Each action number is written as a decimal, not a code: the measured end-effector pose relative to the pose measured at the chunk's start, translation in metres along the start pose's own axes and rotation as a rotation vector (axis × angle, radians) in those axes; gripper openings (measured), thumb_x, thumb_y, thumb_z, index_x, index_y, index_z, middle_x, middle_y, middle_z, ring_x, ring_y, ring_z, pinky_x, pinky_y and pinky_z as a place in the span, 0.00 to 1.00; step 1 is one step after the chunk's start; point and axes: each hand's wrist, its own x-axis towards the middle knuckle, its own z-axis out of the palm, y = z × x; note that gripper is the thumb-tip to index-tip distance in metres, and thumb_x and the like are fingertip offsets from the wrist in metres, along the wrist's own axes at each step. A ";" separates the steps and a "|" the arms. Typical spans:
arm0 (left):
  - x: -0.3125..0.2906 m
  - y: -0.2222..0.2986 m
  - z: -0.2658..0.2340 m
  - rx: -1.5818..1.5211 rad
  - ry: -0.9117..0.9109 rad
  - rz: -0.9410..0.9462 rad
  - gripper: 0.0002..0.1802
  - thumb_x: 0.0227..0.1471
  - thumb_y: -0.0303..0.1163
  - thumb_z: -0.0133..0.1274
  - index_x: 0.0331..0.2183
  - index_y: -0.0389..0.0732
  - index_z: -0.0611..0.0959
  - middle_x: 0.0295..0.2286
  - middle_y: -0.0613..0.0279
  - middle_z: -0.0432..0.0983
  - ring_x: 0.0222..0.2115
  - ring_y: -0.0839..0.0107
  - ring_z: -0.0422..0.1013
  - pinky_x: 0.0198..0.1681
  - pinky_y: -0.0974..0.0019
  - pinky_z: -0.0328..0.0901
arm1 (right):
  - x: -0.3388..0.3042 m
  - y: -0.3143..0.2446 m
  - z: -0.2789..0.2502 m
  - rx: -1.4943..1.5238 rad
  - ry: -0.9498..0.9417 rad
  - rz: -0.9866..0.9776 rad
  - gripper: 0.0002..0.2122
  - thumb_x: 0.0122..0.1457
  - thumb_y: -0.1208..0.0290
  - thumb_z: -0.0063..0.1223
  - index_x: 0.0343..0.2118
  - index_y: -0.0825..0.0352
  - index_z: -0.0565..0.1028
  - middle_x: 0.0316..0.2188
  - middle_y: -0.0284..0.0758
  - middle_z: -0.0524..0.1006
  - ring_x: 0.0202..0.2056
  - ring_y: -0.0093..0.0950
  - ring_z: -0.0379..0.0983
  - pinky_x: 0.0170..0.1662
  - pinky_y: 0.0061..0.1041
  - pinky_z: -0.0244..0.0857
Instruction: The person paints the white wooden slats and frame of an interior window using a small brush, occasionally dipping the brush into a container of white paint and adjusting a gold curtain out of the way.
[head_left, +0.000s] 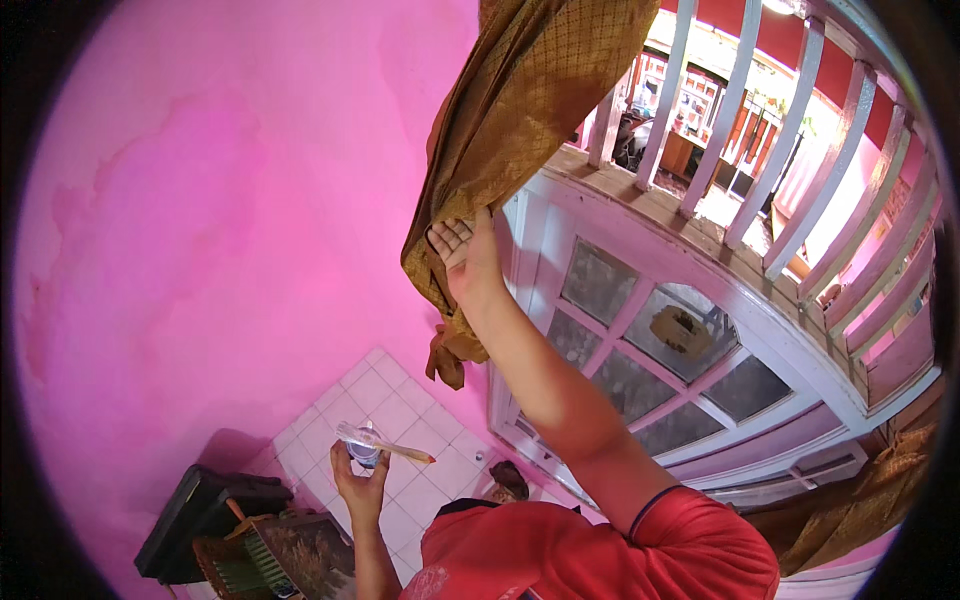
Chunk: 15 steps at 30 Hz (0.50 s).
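My left hand (362, 488) is closed around a small clear cup (363, 450), low in front of the pink wall. Across the cup's top lies a paintbrush (408, 453) with a pale wooden handle and an orange tip; its pale bristle end points left. My right hand (462, 255) is raised against a long brown patterned curtain (535, 100). Its palm shows, the fingers are loosely bent and apart, and the cloth lies behind and around them. The curtain's lower end is bunched into a knot (447, 365) beneath this hand.
The pink wall (220, 220) has darker damp-looking patches. To the right stands a white-and-pink paned door (640, 335), with a barred opening (740, 130) above it. At lower left are a black case (205, 520) and a framed picture (310, 550), over white floor tiles (390, 400).
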 end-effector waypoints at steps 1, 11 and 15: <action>0.000 0.002 -0.001 0.003 -0.003 -0.002 0.33 0.40 0.31 0.72 0.46 0.27 0.77 0.44 0.47 0.71 0.44 0.54 0.71 0.49 0.55 0.67 | -0.004 0.003 -0.002 0.002 0.003 0.002 0.18 0.68 0.54 0.49 0.42 0.68 0.69 0.37 0.36 0.71 0.39 0.32 0.75 0.50 0.35 0.74; 0.006 0.013 -0.002 0.009 -0.045 0.025 0.31 0.41 0.32 0.72 0.45 0.29 0.78 0.43 0.49 0.72 0.42 0.55 0.70 0.47 0.56 0.67 | -0.028 0.020 -0.007 -0.030 -0.154 -0.159 0.21 0.70 0.63 0.46 0.55 0.77 0.66 0.49 0.47 0.71 0.55 0.39 0.72 0.64 0.34 0.64; 0.005 0.007 0.000 -0.049 -0.017 0.030 0.31 0.41 0.32 0.72 0.46 0.29 0.77 0.43 0.49 0.71 0.43 0.55 0.70 0.48 0.56 0.66 | -0.034 0.024 -0.001 -0.033 -0.183 -0.233 0.24 0.71 0.60 0.44 0.58 0.78 0.64 0.55 0.54 0.69 0.59 0.44 0.69 0.67 0.37 0.61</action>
